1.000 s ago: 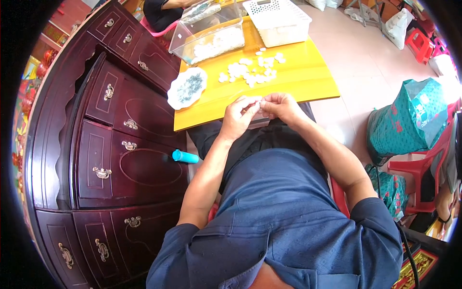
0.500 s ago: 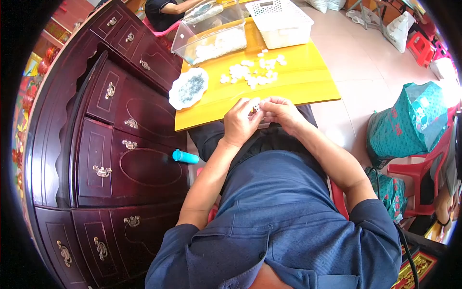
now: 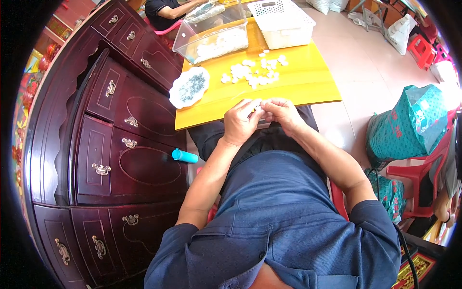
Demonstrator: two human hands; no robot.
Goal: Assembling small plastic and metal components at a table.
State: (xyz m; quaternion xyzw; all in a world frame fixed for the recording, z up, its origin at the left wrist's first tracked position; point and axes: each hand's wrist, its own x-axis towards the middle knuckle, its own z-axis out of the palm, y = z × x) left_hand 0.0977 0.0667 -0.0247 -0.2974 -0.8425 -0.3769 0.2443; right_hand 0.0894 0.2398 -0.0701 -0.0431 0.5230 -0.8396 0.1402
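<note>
Just off the near edge of the yellow table (image 3: pixel 308 89), my two hands meet over my lap. My left hand (image 3: pixel 239 120) is closed around a small white piece (image 3: pixel 257 108), whose exact kind I cannot make out. From the other side, the fingertips of my right hand (image 3: pixel 283 114) pinch at the same piece; fingers hide most of it. Beyond the hands, several small white pieces (image 3: pixel 240 71) lie loose on the tabletop. To their left is a white scalloped dish (image 3: pixel 175 98) with a heap of dark grey-green small bits (image 3: pixel 192 85).
A clear plastic bin (image 3: pixel 185 41) with white pieces and a white perforated basket (image 3: pixel 288 24) stand at the table's far side. Dark wooden cabinets (image 3: pixel 149 166) line the left, a turquoise bottle (image 3: pixel 185 156) beside them. At right are a teal bag (image 3: pixel 404 123) and red chair (image 3: pixel 416 171). Another person's arm (image 3: pixel 180 9) shows beyond.
Hardly anything differs. Both hands keep their place, with only slight finger movement around the small white piece.
</note>
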